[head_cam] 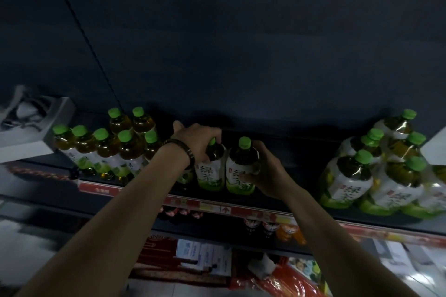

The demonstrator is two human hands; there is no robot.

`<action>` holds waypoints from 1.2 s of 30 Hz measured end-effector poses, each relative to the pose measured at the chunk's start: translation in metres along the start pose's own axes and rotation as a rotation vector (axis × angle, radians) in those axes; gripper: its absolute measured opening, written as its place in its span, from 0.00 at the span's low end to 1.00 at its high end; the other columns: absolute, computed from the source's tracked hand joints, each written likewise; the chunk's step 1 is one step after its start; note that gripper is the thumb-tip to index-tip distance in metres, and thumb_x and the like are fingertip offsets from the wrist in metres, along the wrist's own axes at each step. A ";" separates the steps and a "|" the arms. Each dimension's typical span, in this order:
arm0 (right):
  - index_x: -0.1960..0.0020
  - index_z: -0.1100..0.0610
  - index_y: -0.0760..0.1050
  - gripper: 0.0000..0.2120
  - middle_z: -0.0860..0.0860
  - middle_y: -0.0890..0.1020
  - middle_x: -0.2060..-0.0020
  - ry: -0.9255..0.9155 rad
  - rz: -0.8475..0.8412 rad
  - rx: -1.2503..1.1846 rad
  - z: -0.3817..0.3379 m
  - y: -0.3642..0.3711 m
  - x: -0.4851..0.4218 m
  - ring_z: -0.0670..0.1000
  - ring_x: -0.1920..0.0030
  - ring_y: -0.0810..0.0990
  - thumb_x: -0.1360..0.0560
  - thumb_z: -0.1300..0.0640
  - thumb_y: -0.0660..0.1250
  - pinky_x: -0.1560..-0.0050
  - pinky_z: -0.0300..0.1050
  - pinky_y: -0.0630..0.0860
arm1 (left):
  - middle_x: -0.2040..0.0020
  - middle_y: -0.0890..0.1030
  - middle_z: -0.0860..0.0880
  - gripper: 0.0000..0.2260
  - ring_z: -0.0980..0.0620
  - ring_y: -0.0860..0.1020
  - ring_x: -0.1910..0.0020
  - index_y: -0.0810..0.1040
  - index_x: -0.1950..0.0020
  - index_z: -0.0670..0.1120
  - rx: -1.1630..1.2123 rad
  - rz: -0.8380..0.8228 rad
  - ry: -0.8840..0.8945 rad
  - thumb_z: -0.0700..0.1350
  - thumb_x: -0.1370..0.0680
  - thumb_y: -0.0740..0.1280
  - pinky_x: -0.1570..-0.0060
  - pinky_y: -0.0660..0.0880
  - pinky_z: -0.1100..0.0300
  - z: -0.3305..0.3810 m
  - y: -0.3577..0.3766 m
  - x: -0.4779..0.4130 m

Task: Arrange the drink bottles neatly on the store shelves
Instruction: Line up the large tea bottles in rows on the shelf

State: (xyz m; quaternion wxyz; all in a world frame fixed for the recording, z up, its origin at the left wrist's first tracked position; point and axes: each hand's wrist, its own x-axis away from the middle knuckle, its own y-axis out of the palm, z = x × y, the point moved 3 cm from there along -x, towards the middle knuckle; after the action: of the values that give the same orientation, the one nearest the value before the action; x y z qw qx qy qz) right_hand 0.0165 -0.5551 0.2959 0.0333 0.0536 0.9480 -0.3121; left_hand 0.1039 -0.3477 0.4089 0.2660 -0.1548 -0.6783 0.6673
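Head view shows upright green-capped tea bottles point(240, 159) with white-green labels.

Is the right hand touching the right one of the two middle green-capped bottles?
Touching. In the head view the right hand curls round the right green-capped bottle.

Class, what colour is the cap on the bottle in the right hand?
The cap is bright green, seen best in the head view.
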 end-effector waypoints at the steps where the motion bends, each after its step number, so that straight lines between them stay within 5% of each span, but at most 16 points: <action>1: 0.26 0.45 0.64 0.42 0.50 0.76 0.32 0.013 0.006 0.004 0.001 0.001 0.000 0.53 0.38 0.82 0.30 0.61 0.82 0.46 0.47 0.84 | 0.45 0.81 0.57 0.22 0.51 0.77 0.43 0.73 0.40 0.62 0.006 0.009 -0.009 0.51 0.29 0.79 0.45 0.61 0.46 0.001 0.002 0.000; 4: 0.20 0.48 0.61 0.46 0.51 0.74 0.28 0.023 -0.021 0.033 -0.003 -0.003 0.003 0.53 0.31 0.78 0.30 0.57 0.83 0.41 0.44 0.80 | 0.42 0.79 0.57 0.22 0.50 0.77 0.41 0.72 0.40 0.61 0.014 0.050 -0.033 0.53 0.29 0.79 0.41 0.62 0.44 0.006 0.007 0.004; 7: 0.18 0.45 0.58 0.51 0.48 0.71 0.24 0.085 0.013 0.063 -0.007 -0.016 0.016 0.51 0.26 0.73 0.33 0.47 0.83 0.29 0.53 0.75 | 0.39 0.76 0.55 0.26 0.47 0.75 0.38 0.70 0.35 0.61 0.020 0.111 -0.042 0.57 0.30 0.76 0.37 0.61 0.41 0.013 0.009 0.011; 10: 0.28 0.46 0.71 0.34 0.48 0.81 0.35 0.103 0.184 -0.016 -0.016 -0.047 0.050 0.48 0.38 0.83 0.30 0.46 0.79 0.37 0.53 0.82 | 0.33 0.73 0.57 0.29 0.47 0.71 0.34 0.67 0.29 0.63 0.206 0.375 -0.037 0.61 0.28 0.74 0.33 0.61 0.40 0.035 -0.003 0.022; 14: 0.40 0.51 0.82 0.12 0.44 0.86 0.52 0.108 0.360 0.099 -0.024 -0.108 0.102 0.39 0.52 0.85 0.23 0.54 0.76 0.53 0.39 0.81 | 0.38 0.75 0.59 0.19 0.51 0.74 0.38 0.75 0.37 0.60 0.497 0.659 0.115 0.55 0.26 0.74 0.40 0.68 0.47 0.096 -0.009 0.036; 19: 0.48 0.49 0.83 0.07 0.42 0.86 0.55 0.111 0.563 0.140 0.003 -0.183 0.147 0.44 0.53 0.85 0.22 0.60 0.73 0.56 0.43 0.82 | 0.43 0.76 0.60 0.15 0.50 0.77 0.41 0.76 0.42 0.59 0.614 0.513 0.351 0.56 0.26 0.72 0.42 0.75 0.44 0.186 0.023 0.029; 26: 0.53 0.50 0.83 0.10 0.43 0.86 0.58 0.070 0.760 0.116 0.047 -0.274 0.197 0.47 0.57 0.84 0.23 0.65 0.73 0.57 0.39 0.80 | 0.35 0.69 0.63 0.25 0.55 0.69 0.33 0.68 0.32 0.63 0.580 0.374 0.357 0.59 0.26 0.73 0.32 0.67 0.51 0.295 0.027 0.011; 32: 0.53 0.48 0.82 0.12 0.42 0.85 0.59 0.108 0.789 0.069 0.078 -0.358 0.203 0.45 0.59 0.83 0.24 0.66 0.71 0.58 0.40 0.79 | 0.33 0.67 0.64 0.23 0.55 0.64 0.30 0.67 0.33 0.64 0.453 0.395 0.386 0.63 0.25 0.70 0.32 0.66 0.48 0.380 0.013 -0.010; 36: 0.49 0.54 0.83 0.11 0.41 0.85 0.57 0.103 0.676 0.102 0.099 -0.415 0.169 0.35 0.58 0.81 0.24 0.68 0.69 0.58 0.25 0.73 | 0.34 0.69 0.62 0.20 0.55 0.67 0.31 0.68 0.32 0.63 0.377 0.402 0.416 0.63 0.23 0.67 0.31 0.65 0.47 0.430 0.000 -0.030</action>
State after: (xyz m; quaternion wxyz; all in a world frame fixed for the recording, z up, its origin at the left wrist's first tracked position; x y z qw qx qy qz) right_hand -0.1987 -0.9320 0.4443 0.0842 0.3817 0.8603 -0.3272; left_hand -0.1162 -0.7187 0.4178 0.2856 -0.3660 -0.4302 0.7742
